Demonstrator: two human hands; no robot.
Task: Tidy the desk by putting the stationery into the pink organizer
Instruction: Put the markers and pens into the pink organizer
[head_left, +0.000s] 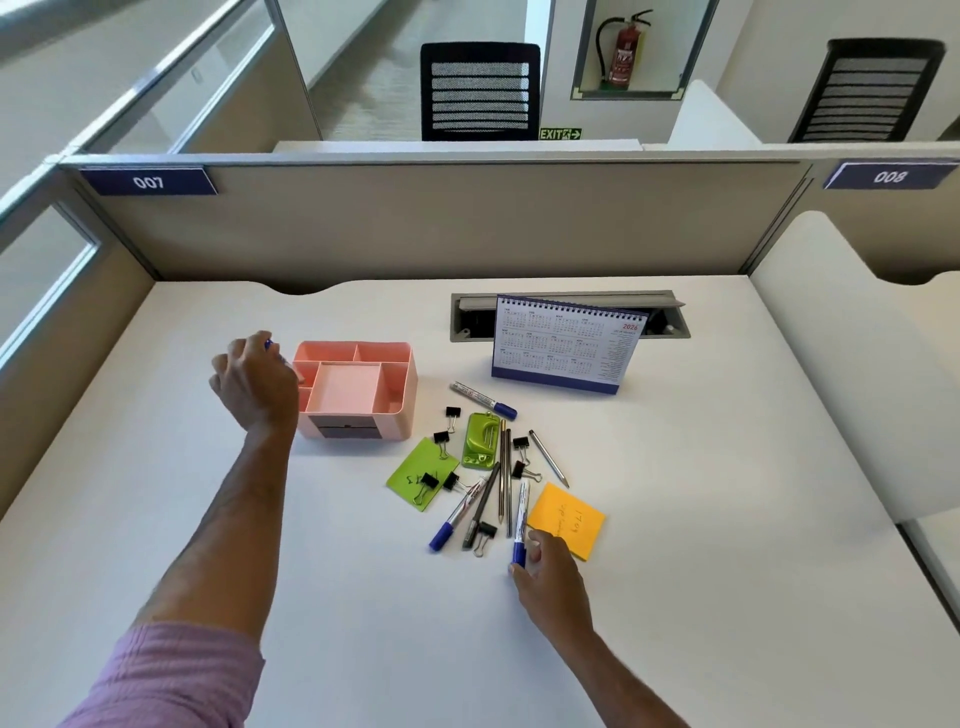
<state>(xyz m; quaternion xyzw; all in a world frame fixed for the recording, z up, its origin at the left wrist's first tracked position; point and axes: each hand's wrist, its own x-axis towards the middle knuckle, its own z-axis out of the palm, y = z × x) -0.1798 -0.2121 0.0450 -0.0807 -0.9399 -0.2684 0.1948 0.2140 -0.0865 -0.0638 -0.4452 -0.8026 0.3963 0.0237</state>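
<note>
The pink organizer (363, 384) stands left of centre on the white desk (675, 571), its compartments showing no contents. My left hand (254, 382) hovers at its left edge and grips a blue-capped marker (269, 344), mostly hidden by the fingers. My right hand (545, 569) pinches the blue cap end of another marker (521, 519) lying on the desk. Between them lie two more markers (483, 399), pencils (503, 478), several black binder clips (441, 437), a green hole punch (480, 440), a green sticky pad (420, 473) and an orange sticky pad (569, 519).
A desk calendar (566, 348) stands behind the stationery, in front of an open cable tray (467, 317). A beige partition (441, 223) closes the desk's far edge, with low dividers at both sides.
</note>
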